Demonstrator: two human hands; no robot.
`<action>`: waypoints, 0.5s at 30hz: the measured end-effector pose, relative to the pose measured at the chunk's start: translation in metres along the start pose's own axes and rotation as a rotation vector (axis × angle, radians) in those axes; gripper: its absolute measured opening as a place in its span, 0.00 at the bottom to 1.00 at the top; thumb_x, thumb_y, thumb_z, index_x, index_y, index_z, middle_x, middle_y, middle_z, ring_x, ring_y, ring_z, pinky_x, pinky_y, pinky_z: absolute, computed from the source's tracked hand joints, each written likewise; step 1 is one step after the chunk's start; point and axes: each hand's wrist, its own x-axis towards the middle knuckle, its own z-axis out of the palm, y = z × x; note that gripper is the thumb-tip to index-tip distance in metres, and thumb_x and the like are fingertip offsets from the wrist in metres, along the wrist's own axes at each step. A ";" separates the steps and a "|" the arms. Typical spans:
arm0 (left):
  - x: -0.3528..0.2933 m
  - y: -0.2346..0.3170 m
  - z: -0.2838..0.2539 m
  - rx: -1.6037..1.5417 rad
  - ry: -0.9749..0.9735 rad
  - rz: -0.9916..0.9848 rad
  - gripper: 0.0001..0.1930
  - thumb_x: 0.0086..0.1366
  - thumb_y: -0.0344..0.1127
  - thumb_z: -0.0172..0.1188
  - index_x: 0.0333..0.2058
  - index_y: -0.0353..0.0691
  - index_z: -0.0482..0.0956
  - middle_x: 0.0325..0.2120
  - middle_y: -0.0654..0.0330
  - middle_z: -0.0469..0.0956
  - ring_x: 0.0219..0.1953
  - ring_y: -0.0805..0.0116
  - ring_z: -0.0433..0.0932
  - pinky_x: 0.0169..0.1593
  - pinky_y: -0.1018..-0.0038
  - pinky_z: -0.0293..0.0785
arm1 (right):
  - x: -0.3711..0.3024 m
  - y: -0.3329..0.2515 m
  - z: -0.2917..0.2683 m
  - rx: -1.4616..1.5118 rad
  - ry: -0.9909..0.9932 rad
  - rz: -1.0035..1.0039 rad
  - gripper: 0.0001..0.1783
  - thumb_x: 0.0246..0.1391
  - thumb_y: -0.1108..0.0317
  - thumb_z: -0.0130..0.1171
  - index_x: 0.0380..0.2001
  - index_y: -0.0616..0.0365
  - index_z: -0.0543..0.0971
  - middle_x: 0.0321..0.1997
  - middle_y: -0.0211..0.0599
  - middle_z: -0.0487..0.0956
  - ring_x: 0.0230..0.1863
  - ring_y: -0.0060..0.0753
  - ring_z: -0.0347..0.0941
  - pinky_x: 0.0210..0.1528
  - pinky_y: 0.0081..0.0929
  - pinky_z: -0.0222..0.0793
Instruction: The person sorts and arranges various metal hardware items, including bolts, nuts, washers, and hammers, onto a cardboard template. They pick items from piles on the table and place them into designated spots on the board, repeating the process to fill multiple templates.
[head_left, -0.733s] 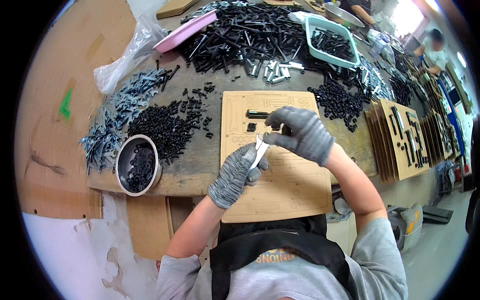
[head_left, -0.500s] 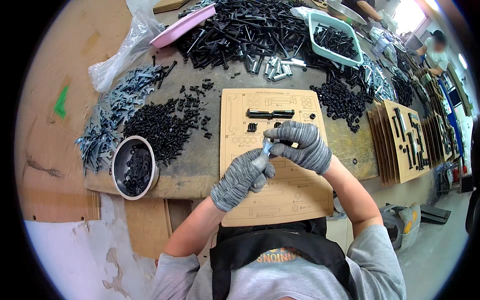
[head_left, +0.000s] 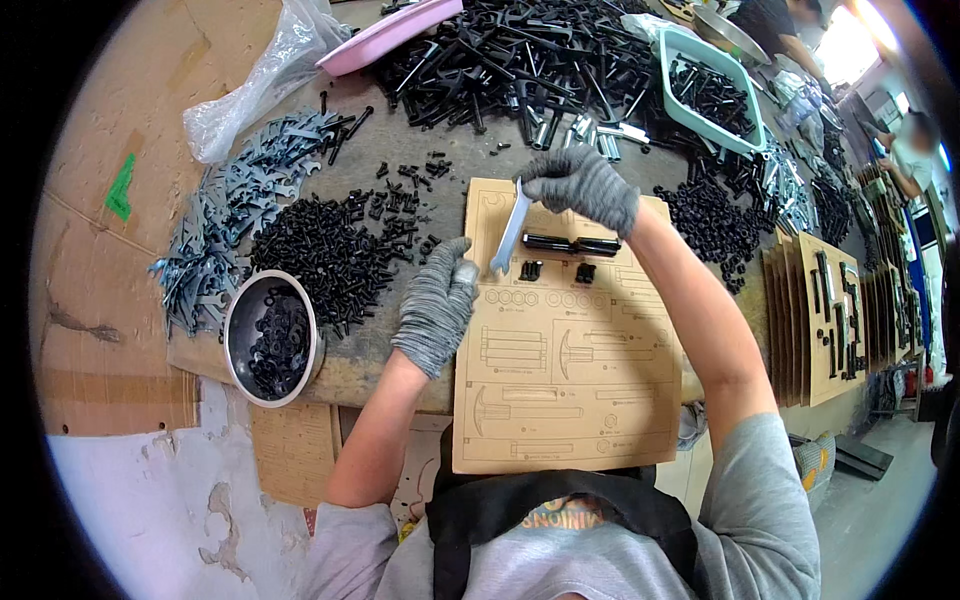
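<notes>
A cardboard sheet [head_left: 640,400] printed with outlines of hardware lies before me, its near end against my apron. My right hand [head_left: 580,185], in a grey knit glove, pinches one end of a flat grey-blue open-end wrench [head_left: 511,230] over the sheet's upper left, where a wrench outline is printed. Right beside it are long black metal parts [head_left: 570,244]. Two small clusters of black screws [head_left: 531,270] sit below them. My left hand [head_left: 438,305], gloved alike, is at the sheet's left edge, fingers stretched forward, holding nothing visible.
Piles of wrenches [head_left: 215,230], black screws [head_left: 320,255] and black nuts [head_left: 712,218] flank the sheet. A metal bowl [head_left: 318,350] of dark rings stands left. Behind are a pink basin [head_left: 390,37] and turquoise basket [head_left: 757,130]. Upright loaded cardboard sheets [head_left: 815,375] stand right; people work beyond.
My hands have parted. The right moved up and away with the wrench, now seen at length over its outline; the left drew back to the sheet's left edge.
</notes>
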 end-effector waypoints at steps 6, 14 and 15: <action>-0.001 0.014 0.007 0.646 0.076 0.038 0.22 0.58 0.43 0.64 0.48 0.38 0.75 0.35 0.52 0.78 0.31 0.58 0.79 0.40 0.66 0.75 | 0.052 0.026 0.013 0.076 -0.198 0.116 0.13 0.51 0.67 0.67 0.40 0.57 0.83 0.31 0.27 0.81 0.29 0.16 0.73 0.31 0.17 0.74; -0.003 0.013 0.022 0.743 0.149 0.032 0.18 0.59 0.45 0.63 0.41 0.38 0.79 0.36 0.53 0.79 0.36 0.55 0.80 0.40 0.63 0.76 | 0.054 0.035 0.028 -0.198 -0.152 0.005 0.16 0.50 0.62 0.68 0.42 0.53 0.83 0.37 0.29 0.84 0.36 0.21 0.76 0.45 0.23 0.74; -0.004 0.011 0.023 0.751 0.162 0.035 0.18 0.59 0.45 0.62 0.41 0.39 0.79 0.36 0.53 0.79 0.36 0.55 0.80 0.40 0.63 0.76 | 0.051 0.032 0.030 -0.266 -0.132 -0.004 0.16 0.49 0.62 0.68 0.42 0.53 0.83 0.37 0.29 0.84 0.36 0.21 0.76 0.44 0.24 0.74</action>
